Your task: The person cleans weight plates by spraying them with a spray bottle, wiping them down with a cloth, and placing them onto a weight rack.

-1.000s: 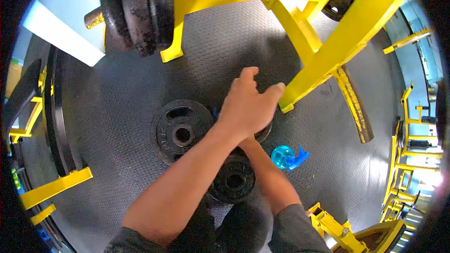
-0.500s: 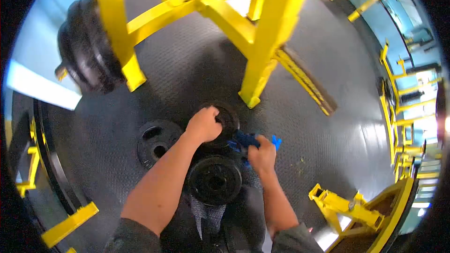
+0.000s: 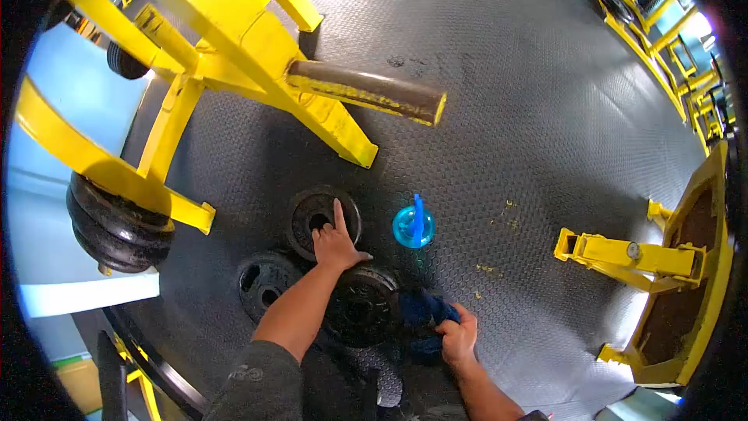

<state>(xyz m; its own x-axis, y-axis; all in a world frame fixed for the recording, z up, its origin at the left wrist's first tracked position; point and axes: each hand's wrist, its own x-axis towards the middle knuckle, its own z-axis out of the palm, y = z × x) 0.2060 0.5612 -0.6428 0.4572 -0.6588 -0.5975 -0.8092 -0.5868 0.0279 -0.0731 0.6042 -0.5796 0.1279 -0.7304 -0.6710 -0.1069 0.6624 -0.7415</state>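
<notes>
My left hand (image 3: pixel 335 248) is over the lower edge of a round black weight plate (image 3: pixel 302 218), index finger stretched out and thumb apart. My right hand (image 3: pixel 460 334) grips a dark blue cloth (image 3: pixel 425 310), which hangs by the right side of a second black plate (image 3: pixel 360 308). A third plate (image 3: pixel 263 277) with slots lies on the floor to the left, partly beneath my left forearm. On the floor right of the plates stands a clear blue spray bottle (image 3: pixel 411 226) with a blue trigger head.
A yellow rack (image 3: pixel 257 54) rises at the upper left, its brown-and-yellow peg (image 3: pixel 366 92) jutting over the floor. Black plates (image 3: pixel 121 226) hang on its lower left. A yellow-framed machine (image 3: pixel 639 257) stands at the right on the textured black floor (image 3: pixel 499 156).
The view has swung right. My hands have uncrossed from their earlier position; my right hand now holds the blue cloth nearer me, and my left index finger has stretched out.
</notes>
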